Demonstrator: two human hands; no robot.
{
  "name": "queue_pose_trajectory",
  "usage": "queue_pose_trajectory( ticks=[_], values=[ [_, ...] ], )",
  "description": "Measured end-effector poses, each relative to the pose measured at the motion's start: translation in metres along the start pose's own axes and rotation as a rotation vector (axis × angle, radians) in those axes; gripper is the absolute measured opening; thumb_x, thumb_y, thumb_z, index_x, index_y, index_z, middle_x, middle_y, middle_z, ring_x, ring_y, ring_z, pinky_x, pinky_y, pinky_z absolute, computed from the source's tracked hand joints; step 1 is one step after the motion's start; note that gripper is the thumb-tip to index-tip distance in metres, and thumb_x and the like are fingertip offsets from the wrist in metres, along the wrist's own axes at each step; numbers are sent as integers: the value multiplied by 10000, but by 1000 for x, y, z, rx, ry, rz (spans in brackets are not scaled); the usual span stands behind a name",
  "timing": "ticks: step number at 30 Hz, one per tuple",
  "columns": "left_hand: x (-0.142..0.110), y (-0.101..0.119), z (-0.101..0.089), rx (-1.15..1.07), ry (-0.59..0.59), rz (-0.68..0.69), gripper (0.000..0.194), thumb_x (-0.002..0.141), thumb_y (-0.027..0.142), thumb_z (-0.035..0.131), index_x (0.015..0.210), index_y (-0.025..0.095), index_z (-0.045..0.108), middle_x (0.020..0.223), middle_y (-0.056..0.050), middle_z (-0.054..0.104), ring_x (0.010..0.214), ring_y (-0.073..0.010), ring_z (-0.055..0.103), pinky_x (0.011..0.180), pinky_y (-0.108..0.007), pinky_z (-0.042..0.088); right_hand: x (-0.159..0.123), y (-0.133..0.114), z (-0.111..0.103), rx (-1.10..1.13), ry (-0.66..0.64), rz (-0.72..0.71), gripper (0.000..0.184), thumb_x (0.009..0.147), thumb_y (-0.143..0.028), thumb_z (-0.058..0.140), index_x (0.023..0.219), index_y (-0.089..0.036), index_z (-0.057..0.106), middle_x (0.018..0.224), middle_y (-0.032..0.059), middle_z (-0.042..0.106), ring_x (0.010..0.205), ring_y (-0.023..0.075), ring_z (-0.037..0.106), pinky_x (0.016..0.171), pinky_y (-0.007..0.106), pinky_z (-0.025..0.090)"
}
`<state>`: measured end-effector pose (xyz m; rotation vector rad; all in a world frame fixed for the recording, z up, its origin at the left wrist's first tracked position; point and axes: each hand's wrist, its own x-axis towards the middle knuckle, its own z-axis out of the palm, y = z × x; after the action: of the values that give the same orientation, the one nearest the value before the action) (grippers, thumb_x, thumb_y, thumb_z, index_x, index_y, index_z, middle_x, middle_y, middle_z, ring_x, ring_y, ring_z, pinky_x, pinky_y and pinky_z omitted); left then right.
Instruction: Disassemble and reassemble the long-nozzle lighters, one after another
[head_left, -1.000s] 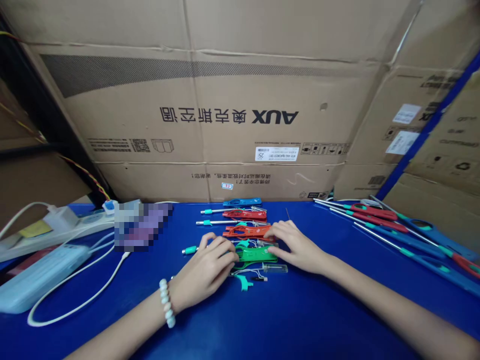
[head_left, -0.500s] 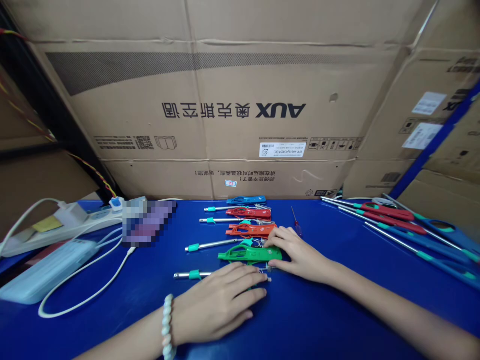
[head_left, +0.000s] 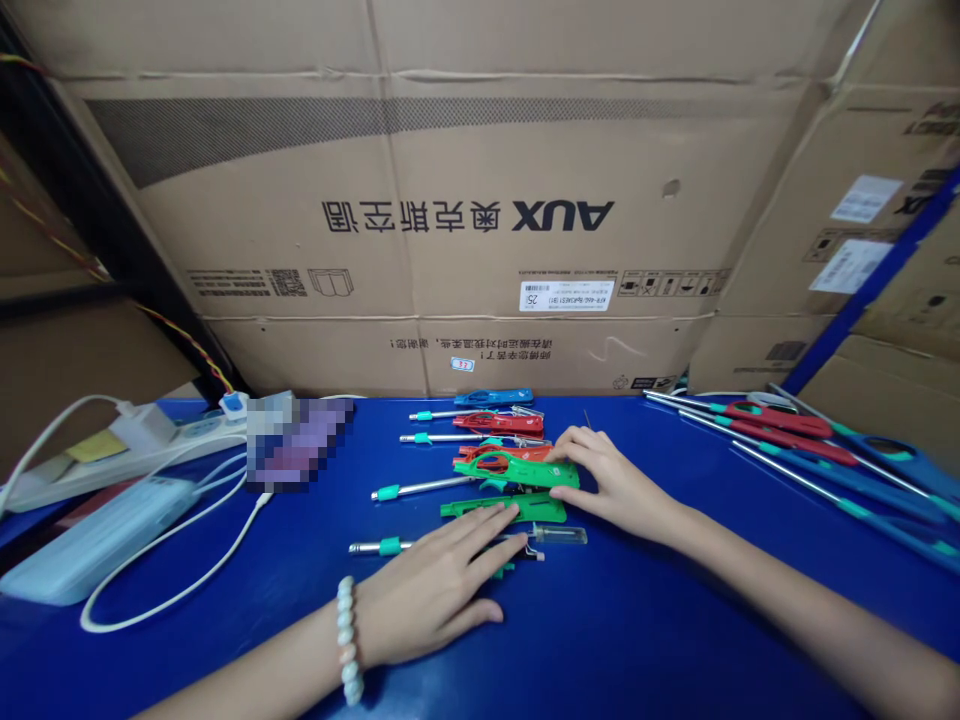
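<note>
Between the thumb and fingers of my right hand (head_left: 611, 483) is a green lighter casing half (head_left: 525, 470), raised at a slant and partly covering an orange-red casing (head_left: 466, 455). A second green casing half (head_left: 461, 510) lies on the table just below it. My left hand (head_left: 439, 595) is spread flat, its fingertips at the lower green casing's near edge. Under those fingers runs a metal lighter tube (head_left: 366, 548) with a teal collar; its middle is hidden. A clear fuel tank (head_left: 564, 535) pokes out to their right.
Farther back are a red casing (head_left: 510, 424), a blue casing (head_left: 495, 397) and more metal tubes (head_left: 427, 489). Long lighters (head_left: 795, 440) are piled at right. A power strip (head_left: 187, 432), a pale blue power bank (head_left: 97, 545) and a white cable (head_left: 172, 608) occupy the left. Cardboard (head_left: 450, 130) walls the back.
My left hand has moved from the green casing toward me and flattened out. My right hand has lifted one green half off the other, which stays on the table.
</note>
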<state>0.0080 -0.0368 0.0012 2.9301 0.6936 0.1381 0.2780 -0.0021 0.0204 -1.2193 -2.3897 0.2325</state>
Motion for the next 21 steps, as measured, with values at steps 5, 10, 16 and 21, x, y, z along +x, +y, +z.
queue_pose_trajectory(
  ticks=[5,10,16,21],
  values=[
    [0,2,-5,6,-13,-3,537,947,337,482,1433,191,307,1510,-125,278,1350,-282,345,1060,-447,396,-1,-2,-1,10,0,10,197,867,-349,605,1026,-237,576,1077,44,566,1053,238,522,979,479,327],
    [1,6,-9,19,15,43,427,924,236,494,1342,187,427,1441,-118,406,1240,-287,482,977,-437,467,-2,-5,0,19,-8,-8,199,861,-344,617,1016,-229,572,1069,40,566,1032,229,524,960,452,350],
    [-1,8,-9,27,81,145,299,947,286,466,1217,172,524,1327,-109,522,1089,-259,571,913,-394,488,-4,-10,7,30,-52,-20,239,852,-363,626,1050,-238,575,1092,51,569,1052,245,514,946,443,357],
    [-1,10,-9,60,102,216,277,957,309,457,1172,155,538,1275,-101,559,981,-236,587,864,-370,485,-4,-12,14,54,-102,-52,241,860,-344,628,1064,-229,570,1075,62,572,1029,245,510,923,420,360]
  ],
)
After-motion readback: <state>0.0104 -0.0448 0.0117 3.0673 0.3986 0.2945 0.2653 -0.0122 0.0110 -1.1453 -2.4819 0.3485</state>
